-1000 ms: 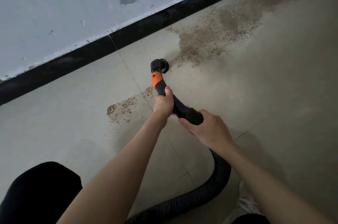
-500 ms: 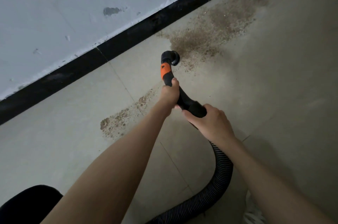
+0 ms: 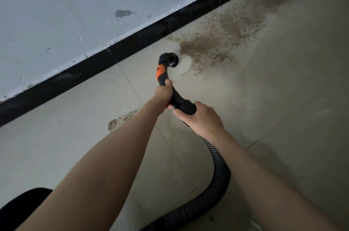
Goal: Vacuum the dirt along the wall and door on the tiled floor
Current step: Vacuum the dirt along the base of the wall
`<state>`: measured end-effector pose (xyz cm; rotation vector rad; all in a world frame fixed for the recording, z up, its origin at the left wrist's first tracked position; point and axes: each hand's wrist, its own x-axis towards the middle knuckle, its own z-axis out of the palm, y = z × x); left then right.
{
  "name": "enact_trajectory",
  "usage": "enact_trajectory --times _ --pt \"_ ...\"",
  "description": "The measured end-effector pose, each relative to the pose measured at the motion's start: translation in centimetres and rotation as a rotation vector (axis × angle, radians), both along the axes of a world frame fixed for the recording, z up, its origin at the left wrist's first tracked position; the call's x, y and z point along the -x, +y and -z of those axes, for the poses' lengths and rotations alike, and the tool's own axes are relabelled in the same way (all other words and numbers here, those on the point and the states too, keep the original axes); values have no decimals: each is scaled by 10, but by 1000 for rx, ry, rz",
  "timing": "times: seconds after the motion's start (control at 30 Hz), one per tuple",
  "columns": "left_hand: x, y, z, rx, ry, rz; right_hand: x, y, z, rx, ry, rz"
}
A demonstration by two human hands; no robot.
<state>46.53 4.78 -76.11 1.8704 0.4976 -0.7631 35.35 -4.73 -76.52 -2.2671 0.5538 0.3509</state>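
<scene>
Both hands on vacuum wand: left hand (image 3: 164, 95) fingers wrapped near nozzle (image 3: 171, 59) for steering, right hand (image 3: 200, 117) fingers curled round hose cuff; nozzle at dirt patch (image 3: 217, 42) edge.

Open tiled floor (image 3: 283, 117) is seen right of the nozzle (image 3: 171, 59). Passage to the left is bounded by the black skirting (image 3: 132, 42) and wall (image 3: 75, 4); the hose (image 3: 221, 178) loops behind.

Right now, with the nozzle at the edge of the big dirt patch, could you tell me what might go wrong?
1. The small dirt patch lies behind the nozzle, partly under the left forearm, so it may get missed.
2. The hose loops across the floor and may drag.
</scene>
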Motion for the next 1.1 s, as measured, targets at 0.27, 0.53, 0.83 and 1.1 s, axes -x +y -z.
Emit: enact_trajectory --times 0.27,0.53,0.83,1.1 --pt "40 96 3 -171 -23 -194 17 76 4 -72 37 -233" --pt "105 166 11 -180 -19 -428 58 123 9 -226 97 -389" --pt "161 170 -3 -103 26 -551 95 116 -15 -224 139 -416" --pt "183 179 -14 -16 94 -565 114 124 -41 -111 206 -426"
